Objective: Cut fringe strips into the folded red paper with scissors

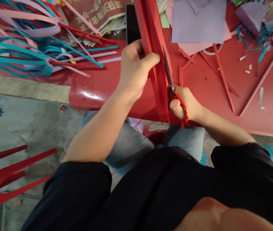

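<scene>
Head view shows pale upside-down Chinese characters (pixel 101 14), 河南省 among them, on a printed sheet (pixel 86 8) left of one dark phone (pixel 132 27). The left hand (pixel 135 69) pinches one folded red paper (pixel 158 75) reaching the tabletop's (pixel 201 102) near edge; the right hand (pixel 191 102) grips one pair of scissors (pixel 168 71) beside it.

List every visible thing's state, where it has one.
Long red paper piece: folded lengthwise, held by the left hand
Orange-handled metal scissors: blades close together, in the right hand
Square lavender paper sheet: flat, atop pink paper
Black rectangular device: dark-faced, partly hidden
Teal, pink, lavender strips: looped, bunched
</scene>
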A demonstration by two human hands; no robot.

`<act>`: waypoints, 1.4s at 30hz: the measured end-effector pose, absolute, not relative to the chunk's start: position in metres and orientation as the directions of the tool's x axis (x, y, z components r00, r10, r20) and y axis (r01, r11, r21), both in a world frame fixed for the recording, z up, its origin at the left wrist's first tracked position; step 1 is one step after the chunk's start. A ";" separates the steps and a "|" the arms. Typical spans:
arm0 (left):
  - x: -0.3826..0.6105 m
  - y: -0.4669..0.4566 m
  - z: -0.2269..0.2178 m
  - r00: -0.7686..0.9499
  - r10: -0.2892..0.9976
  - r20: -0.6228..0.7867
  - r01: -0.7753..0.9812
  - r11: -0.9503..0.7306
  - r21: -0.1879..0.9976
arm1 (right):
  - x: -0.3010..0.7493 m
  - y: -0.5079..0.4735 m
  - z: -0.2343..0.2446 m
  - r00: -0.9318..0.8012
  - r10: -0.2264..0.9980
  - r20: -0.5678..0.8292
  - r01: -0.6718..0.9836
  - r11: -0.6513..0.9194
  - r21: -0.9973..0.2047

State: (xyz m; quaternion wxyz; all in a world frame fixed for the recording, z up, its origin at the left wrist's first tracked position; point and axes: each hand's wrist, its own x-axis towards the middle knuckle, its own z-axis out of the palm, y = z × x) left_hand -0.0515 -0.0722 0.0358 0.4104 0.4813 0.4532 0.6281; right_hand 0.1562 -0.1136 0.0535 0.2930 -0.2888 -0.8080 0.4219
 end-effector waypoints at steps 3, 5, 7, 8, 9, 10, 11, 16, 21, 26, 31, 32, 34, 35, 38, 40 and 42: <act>-0.050 -0.073 0.034 -0.140 0.964 0.227 -0.065 -0.238 0.969 | 0.157 -0.113 0.054 -0.658 0.728 0.191 0.239 0.443 -0.864; -0.048 -0.073 0.034 -0.147 0.960 0.238 -0.086 -0.252 0.964 | 0.158 -0.113 0.054 -0.660 0.729 0.183 0.237 0.433 -0.870; -0.046 -0.074 0.037 -0.193 0.951 0.240 -0.109 -0.263 0.958 | 0.158 -0.113 0.053 -0.663 0.725 0.183 0.229 0.430 -0.873; -0.046 -0.075 0.039 -0.211 0.950 0.232 -0.114 -0.259 0.959 | 0.158 -0.113 0.052 -0.666 0.724 0.181 0.224 0.426 -0.876; -0.045 -0.076 0.042 -0.227 0.948 0.225 -0.118 -0.256 0.960 | 0.158 -0.112 0.052 -0.669 0.722 0.178 0.220 0.420 -0.880; -0.045 -0.078 0.046 -0.240 0.946 0.219 -0.124 -0.254 0.959 | 0.158 -0.112 0.052 -0.672 0.721 0.172 0.215 0.412 -0.885; -0.045 -0.079 0.050 -0.241 0.948 0.209 -0.136 -0.246 0.960 | 0.158 -0.112 0.052 -0.675 0.720 0.164 0.213 0.403 -0.890; -0.045 -0.086 0.059 -0.188 0.956 0.225 -0.149 -0.254 0.956 | 0.160 -0.111 0.055 -0.675 0.724 0.142 0.209 0.373 -0.904; -0.043 -0.092 0.058 -0.165 0.932 0.324 0.000 -0.328 0.945 | 0.160 -0.111 0.055 -0.670 0.728 0.145 0.218 0.380 -0.899; -0.043 -0.097 0.061 -0.112 0.960 0.258 -0.070 -0.267 0.961 | 0.159 -0.113 0.055 -0.664 0.727 0.174 0.238 0.426 -0.873; -0.043 -0.097 0.059 -0.110 0.949 0.296 -0.023 -0.300 0.954 | 0.159 -0.114 0.055 -0.638 0.750 0.177 0.287 0.444 -0.849; -0.042 -0.097 0.060 -0.118 0.940 0.321 -0.004 -0.323 0.946 | 0.159 -0.114 0.055 -0.629 0.756 0.179 0.300 0.449 -0.842; -0.041 -0.099 0.061 -0.121 0.927 0.356 0.018 -0.356 0.934 | 0.159 -0.114 0.056 -0.617 0.766 0.180 0.323 0.455 -0.830; -0.041 -0.099 0.062 -0.121 0.923 0.365 0.021 -0.365 0.931 | 0.158 -0.114 0.056 -0.611 0.771 0.178 0.333 0.455 -0.826; -0.041 -0.099 0.061 -0.114 0.917 0.383 0.014 -0.384 0.923 | 0.158 -0.114 0.057 -0.595 0.789 0.155 0.358 0.432 -0.828; -0.042 -0.099 0.060 -0.123 0.909 0.398 0.012 -0.399 0.917 | 0.158 -0.114 0.058 -0.587 0.798 0.135 0.367 0.410 -0.835; -0.042 -0.098 0.059 -0.124 0.905 0.407 0.010 -0.409 0.913 | 0.158 -0.115 0.059 -0.583 0.804 0.119 0.370 0.393 -0.842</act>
